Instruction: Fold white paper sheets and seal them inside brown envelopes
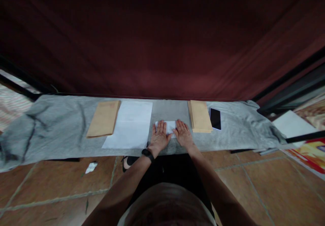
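Observation:
A small folded piece of white paper [171, 127] lies flat on the grey cloth in front of me. My left hand [159, 138] presses on its left part, palm down with fingers stretched out. On the paper's right part rests my right hand [183, 134], also flat with its fingers extended. The two thumbs point toward each other over the paper. Left of my left hand is a stack of larger white sheets [130, 126]. A pile of brown envelopes [201, 116] sits just beyond my right hand.
More brown envelopes [103, 119] lie at the left, beside the white sheets. A phone [215, 119] with a dark screen is right of the envelope pile. Grey cloth [63, 128] covers the narrow surface, and a dark red curtain [162, 50] hangs behind it. A white scrap [91, 167] lies on the tiled floor.

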### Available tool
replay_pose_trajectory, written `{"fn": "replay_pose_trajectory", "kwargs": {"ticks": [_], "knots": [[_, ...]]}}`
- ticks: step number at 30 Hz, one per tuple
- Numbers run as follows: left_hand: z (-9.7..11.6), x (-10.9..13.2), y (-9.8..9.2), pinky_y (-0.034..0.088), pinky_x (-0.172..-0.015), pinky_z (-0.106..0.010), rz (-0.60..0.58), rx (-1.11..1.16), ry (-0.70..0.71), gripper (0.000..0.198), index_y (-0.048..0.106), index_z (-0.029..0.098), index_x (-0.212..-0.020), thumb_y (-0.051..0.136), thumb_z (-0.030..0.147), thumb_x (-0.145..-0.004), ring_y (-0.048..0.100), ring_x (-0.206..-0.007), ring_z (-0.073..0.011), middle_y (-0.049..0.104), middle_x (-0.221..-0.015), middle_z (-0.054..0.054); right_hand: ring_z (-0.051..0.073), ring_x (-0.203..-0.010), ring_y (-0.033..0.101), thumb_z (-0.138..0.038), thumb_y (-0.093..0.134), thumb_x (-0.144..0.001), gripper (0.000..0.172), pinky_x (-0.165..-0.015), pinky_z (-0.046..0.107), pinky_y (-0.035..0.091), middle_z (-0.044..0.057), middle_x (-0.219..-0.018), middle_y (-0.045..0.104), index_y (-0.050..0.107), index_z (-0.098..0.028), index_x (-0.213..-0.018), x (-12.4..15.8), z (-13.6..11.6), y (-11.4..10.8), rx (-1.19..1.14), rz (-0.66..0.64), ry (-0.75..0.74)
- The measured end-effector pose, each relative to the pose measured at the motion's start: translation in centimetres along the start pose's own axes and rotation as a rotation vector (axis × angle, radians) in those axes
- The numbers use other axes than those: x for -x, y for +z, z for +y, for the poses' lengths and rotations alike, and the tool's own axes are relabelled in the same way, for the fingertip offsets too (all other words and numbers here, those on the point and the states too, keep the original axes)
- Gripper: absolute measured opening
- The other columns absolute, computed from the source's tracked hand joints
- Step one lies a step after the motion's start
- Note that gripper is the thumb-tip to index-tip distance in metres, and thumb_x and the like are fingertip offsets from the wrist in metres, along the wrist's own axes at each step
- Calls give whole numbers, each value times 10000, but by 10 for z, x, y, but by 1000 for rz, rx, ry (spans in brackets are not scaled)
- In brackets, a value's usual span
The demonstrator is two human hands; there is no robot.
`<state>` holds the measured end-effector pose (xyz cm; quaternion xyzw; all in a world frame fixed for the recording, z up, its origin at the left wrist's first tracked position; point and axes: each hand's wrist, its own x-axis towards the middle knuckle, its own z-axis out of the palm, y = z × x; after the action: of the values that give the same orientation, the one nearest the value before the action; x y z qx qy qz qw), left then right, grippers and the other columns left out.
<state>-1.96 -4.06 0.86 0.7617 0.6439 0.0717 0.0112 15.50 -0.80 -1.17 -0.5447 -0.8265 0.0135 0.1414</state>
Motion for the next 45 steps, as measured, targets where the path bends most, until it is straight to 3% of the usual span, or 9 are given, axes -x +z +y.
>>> {"fn": "replay_pose_trajectory", "kwargs": {"ticks": [7, 12, 21, 29, 32, 35, 41, 45], "knots": [[2, 5, -4, 176, -1227, -529, 27, 7, -56, 757, 330, 12, -1531, 385, 530, -982, 221, -1523, -350, 303, -1607, -243, 284, -1469, 351, -424, 314, -1064, 592, -1189, 466, 274, 153, -1585, 374, 362, -82, -1544, 6, 8, -2, 16, 29, 18], [1, 17, 0, 221, -1201, -580, 99, 39, -147, 733, 344, 11, -1521, 435, 490, -973, 278, -1495, -391, 314, -1588, -279, 282, -1464, 361, -418, 315, -1061, 586, -1185, 477, 279, 147, -1581, 384, 354, -99, -1551, 7, 6, -1, 25, 39, 33], [-5, 36, 10, 345, -1170, -514, 211, 48, -177, 631, 366, -16, -1498, 372, 363, -994, 371, -1460, -349, 393, -1549, -273, 283, -1464, 361, -385, 294, -1058, 571, -1182, 475, 298, 132, -1575, 394, 378, -90, -1539, 6, 3, 0, 30, 53, 74], [-8, 40, 12, 337, -1181, -529, 245, 92, -143, 619, 261, 49, -1558, 356, 213, -969, 311, -1494, -310, 336, -1597, -219, 256, -1453, 389, -288, 298, -1037, 532, -1201, 481, 281, 106, -1568, 410, 391, -139, -1540, 7, -1, 0, 18, 67, 105], [-3, 44, 6, 302, -1208, -519, 217, 78, -42, 573, 335, 120, -1546, 368, 250, -988, 251, -1519, -287, 318, -1624, -141, 254, -1451, 394, -279, 294, -1036, 528, -1192, 484, 305, 110, -1552, 440, 403, -141, -1534, 7, 0, -2, -15, 107, 98], [5, 48, -1, 280, -1222, -513, 158, 57, 54, 532, 414, 157, -1513, 374, 321, -1009, 287, -1508, -273, 393, -1592, -102, 247, -1461, 379, -247, 304, -1027, 533, -1180, 458, 337, 133, -1564, 421, 393, -101, -1532, 8, -1, -5, -49, 142, 86], [6, 50, 1, 313, -1208, -499, 174, 44, 39, 549, 432, 75, -1490, 353, 340, -1016, 338, -1484, -283, 450, -1545, -167, 220, -1457, 386, -308, 353, -1046, 513, -1196, 444, 329, 96, -1569, 422, 400, -153, -1533, 25, -20, -7, -114, 84, -94], [0, 54, 7, 370, -1176, -492, 239, 53, -19, 598, 381, 23, -1506, 364, 356, -1010, 365, -1469, -305, 447, -1532, -227, 246, -1454, 390, -377, 381, -1052, 544, -1208, 458, 300, 115, -1568, 417, 388, -130, -1537, 38, -26, -5, -84, 91, -58]]}}
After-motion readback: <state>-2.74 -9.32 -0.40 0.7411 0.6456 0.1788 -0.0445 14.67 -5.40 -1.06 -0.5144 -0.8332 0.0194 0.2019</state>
